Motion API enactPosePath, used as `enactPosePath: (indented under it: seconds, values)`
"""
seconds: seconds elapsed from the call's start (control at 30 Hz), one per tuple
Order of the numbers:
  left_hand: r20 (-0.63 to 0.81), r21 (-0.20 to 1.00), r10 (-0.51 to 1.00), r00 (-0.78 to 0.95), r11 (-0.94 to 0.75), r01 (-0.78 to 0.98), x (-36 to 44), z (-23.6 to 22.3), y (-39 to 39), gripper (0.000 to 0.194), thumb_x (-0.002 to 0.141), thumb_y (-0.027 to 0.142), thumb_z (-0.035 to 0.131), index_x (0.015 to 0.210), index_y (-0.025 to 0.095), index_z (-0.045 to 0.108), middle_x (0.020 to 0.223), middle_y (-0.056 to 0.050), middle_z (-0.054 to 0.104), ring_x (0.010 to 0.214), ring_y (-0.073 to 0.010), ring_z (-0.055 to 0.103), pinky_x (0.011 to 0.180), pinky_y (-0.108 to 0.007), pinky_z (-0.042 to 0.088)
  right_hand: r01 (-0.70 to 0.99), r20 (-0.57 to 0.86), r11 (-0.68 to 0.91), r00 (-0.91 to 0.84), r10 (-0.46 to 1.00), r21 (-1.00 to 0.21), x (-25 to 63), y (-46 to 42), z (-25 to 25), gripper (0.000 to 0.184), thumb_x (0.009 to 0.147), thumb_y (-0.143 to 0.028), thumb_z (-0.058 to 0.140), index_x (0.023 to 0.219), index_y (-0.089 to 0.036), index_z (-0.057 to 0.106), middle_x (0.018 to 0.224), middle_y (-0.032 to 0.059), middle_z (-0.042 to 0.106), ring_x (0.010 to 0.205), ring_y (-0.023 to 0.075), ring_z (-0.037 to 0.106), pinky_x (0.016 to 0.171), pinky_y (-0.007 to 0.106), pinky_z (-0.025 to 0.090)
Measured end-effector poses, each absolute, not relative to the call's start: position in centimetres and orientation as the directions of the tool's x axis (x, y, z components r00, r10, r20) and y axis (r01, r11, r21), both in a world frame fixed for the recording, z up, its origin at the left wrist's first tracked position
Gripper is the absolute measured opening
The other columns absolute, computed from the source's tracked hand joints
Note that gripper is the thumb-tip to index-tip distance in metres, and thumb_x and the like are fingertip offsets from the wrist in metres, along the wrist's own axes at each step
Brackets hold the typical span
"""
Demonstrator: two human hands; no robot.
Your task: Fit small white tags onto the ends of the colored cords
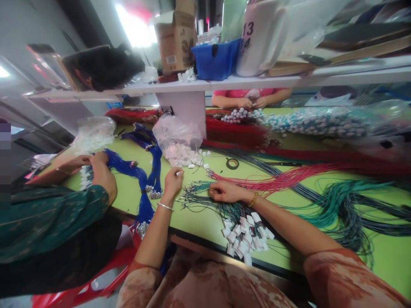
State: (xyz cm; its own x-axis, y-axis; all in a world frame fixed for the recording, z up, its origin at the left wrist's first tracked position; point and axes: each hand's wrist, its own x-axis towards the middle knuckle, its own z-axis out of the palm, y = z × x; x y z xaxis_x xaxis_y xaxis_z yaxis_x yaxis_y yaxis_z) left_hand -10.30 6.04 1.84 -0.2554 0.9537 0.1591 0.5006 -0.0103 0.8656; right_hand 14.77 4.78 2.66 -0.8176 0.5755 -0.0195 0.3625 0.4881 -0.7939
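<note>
Wires (196,197), green and dark with bright metal tips, lie fanned out on the yellow-green table (189,219), between and below the person's two hands near its near edge. The left hand (173,182) pinches its fingertips together on what looks like a small white connector (178,173), just left of the tips. The right hand (223,191) rests over the wires with fingers curled in; whether they grip a strand, I cannot tell. Nearer, below the right wrist, white connectors (245,237) hang clustered on wire ends. Farther off, loose white pieces (183,157) spill from a clear bag (176,128), with red wires (272,182) to the right.

The wires look light and limp, likely to bend and tangle, so a hold just behind the metal tip should give the most control; gripped farther back, the end would probably droop. The tips seem thin and easily bent. The connector appears light, stiff and perhaps a little slippery, best taken by its opposite sides. At far left, a co-worker's hands (91,159) are beside blue wires (128,166).
</note>
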Motion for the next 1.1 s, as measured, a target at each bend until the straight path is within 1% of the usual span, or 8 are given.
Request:
enactPosePath:
  seconds: [0.07, 0.13, 0.23, 0.37, 0.5, 0.57, 0.87, 1.1]
  values:
    - [0.092, 0.981, 0.918, -0.385, -0.017, 0.193, -10.2, 2.4, 6.1, 0.022, 0.074, 0.036, 0.064, 0.083, 0.016, 0.063, 0.067, -0.001, 0.059, 0.059, -0.0113, 0.052, 0.054, -0.022, 0.037, 0.373, -0.038, 0.513, -0.834, 0.55, -0.773, 13.7, 4.9, 3.2, 0.004, 0.069, -0.012, 0.049, 0.069, -0.016, 0.051, 0.063, -0.0034, 0.049, 0.057, 0.0082, 0.04, 0.054, 0.02, 0.029]
    - [0.022, 0.998, 0.905, -0.424, -0.045, -0.044, -9.9, 3.0, 6.1, 0.029, 0.069, 0.039, 0.071, 0.084, 0.016, 0.063, 0.065, 0.001, 0.057, 0.052, -0.0078, 0.048, 0.048, -0.019, 0.032, 0.382, -0.062, 0.546, -0.855, 0.514, -0.746, 12.4, 4.8, 3.6, 0.006, 0.067, -0.011, 0.049, 0.068, -0.016, 0.051, 0.062, -0.0036, 0.05, 0.056, 0.0081, 0.039, 0.054, 0.02, 0.028]
    - [-0.033, 0.976, 0.945, -0.327, -0.039, -0.213, -9.3, 3.1, 5.3, 0.034, 0.06, 0.035, 0.08, 0.082, 0.014, 0.067, 0.065, 0.001, 0.057, 0.053, -0.0057, 0.049, 0.048, -0.018, 0.034, 0.393, -0.099, 0.552, -0.868, 0.486, -0.735, 11.4, 5.0, 3.9, 0.005, 0.066, -0.011, 0.051, 0.065, -0.016, 0.051, 0.06, -0.0041, 0.049, 0.055, 0.0079, 0.037, 0.054, 0.021, 0.028]
    - [-0.109, 0.958, 0.973, -0.205, 0.048, -0.283, -9.3, 2.3, 3.8, 0.037, 0.059, 0.036, 0.081, 0.085, 0.013, 0.069, 0.063, 0.0, 0.058, 0.052, -0.0052, 0.049, 0.047, -0.017, 0.035, 0.339, -0.119, 0.383, -0.861, 0.494, -0.86, 12.6, 5.9, 4.5, 0.004, 0.071, -0.019, 0.052, 0.069, -0.016, 0.052, 0.06, -0.0047, 0.048, 0.054, 0.0073, 0.038, 0.054, 0.02, 0.029]
    - [-0.148, 0.933, 0.937, -0.317, 0.026, -0.359, -9.4, 2.2, 3.2, 0.038, 0.058, 0.034, 0.081, 0.087, 0.015, 0.065, 0.07, 0.001, 0.061, 0.045, -0.0015, 0.042, 0.039, -0.015, 0.026, 0.22, -0.071, 0.236, -0.855, 0.513, -0.947, 13.1, 6.6, 5.3, 0.012, 0.074, -0.027, 0.054, 0.073, -0.015, 0.053, 0.064, -0.0039, 0.05, 0.058, 0.0076, 0.041, 0.057, 0.021, 0.034]
    - [-0.137, 0.916, 0.929, -0.344, -0.014, -0.401, -9.3, 2.5, 3.3, 0.035, 0.058, 0.03, 0.081, 0.083, 0.015, 0.063, 0.074, 0.001, 0.062, 0.048, -0.0014, 0.045, 0.042, -0.014, 0.029, 0.176, -0.041, 0.204, -0.843, 0.537, -0.963, 12.0, 6.5, 6.0, 0.016, 0.075, -0.03, 0.056, 0.075, -0.014, 0.055, 0.067, -0.0026, 0.053, 0.061, 0.0084, 0.045, 0.06, 0.021, 0.037]
    - [-0.118, 0.801, 0.974, -0.192, -0.021, -0.599, -7.2, 3.8, 2.6, 0.026, 0.068, 0.023, 0.074, 0.09, 0.018, 0.063, 0.076, 0.0, 0.061, 0.059, -0.005, 0.051, 0.055, -0.017, 0.041, 0.068, 0.139, 0.24, -0.65, 0.747, -0.968, 8.4, 5.6, 7.6, 0.02, 0.077, -0.034, 0.057, 0.071, -0.015, 0.053, 0.063, -0.0036, 0.049, 0.057, 0.0072, 0.039, 0.056, 0.021, 0.034]
    - [-0.147, 0.779, 0.989, -0.032, 0.096, -0.619, -5.1, 3.5, 2.2, 0.015, 0.074, 0.022, 0.068, 0.086, 0.016, 0.062, 0.088, -0.005, 0.064, 0.066, -0.0077, 0.054, 0.061, -0.021, 0.043, 0.251, 0.226, 0.349, -0.413, 0.882, -0.903, 10.8, 5.0, 5.3, 0.015, 0.078, -0.028, 0.053, 0.07, -0.015, 0.053, 0.062, -0.0024, 0.05, 0.057, 0.008, 0.039, 0.055, 0.021, 0.032]
